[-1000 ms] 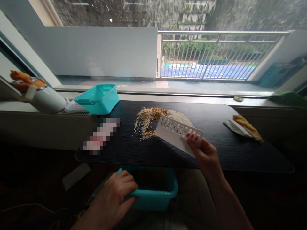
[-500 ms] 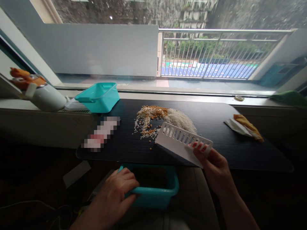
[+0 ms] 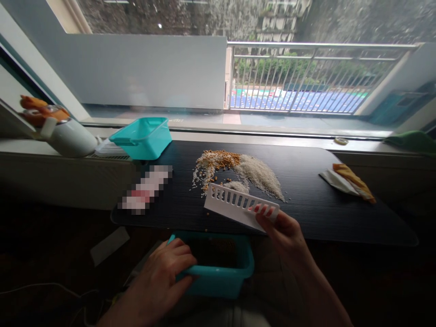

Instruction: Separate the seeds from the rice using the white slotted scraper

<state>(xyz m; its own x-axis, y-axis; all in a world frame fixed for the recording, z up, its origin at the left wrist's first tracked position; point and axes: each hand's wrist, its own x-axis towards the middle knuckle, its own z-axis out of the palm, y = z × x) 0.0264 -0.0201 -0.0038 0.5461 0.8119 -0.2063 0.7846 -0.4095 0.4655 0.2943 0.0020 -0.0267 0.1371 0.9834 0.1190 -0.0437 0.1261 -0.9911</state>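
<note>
My left hand [image 3: 170,268] is closed on the left rim of a teal plastic bin [image 3: 221,274], held just below the table's front edge. Its dim inside shows some small grains, hard to make out. In my right hand [image 3: 282,231] is a white slotted plastic divider [image 3: 235,206], gripped at its right end and tilted over the dark table. Behind the divider lies a heap of white rice [image 3: 260,175]. Yellowish-brown soybeans [image 3: 223,159] are mixed into the rice on the left side. A few loose beans lie near the front edge.
A second teal bin [image 3: 146,141] stands at the table's back left. A blurred-out pinkish item [image 3: 146,190] lies at the left. On the right is a yellow and white packet [image 3: 350,181]. A white kettle-like vessel [image 3: 73,136] leans on the sill by the window.
My right hand has moved the divider left and toward me. A small patch of rice now lies apart from the main heap, behind the divider. My left hand stays on the bin.
</note>
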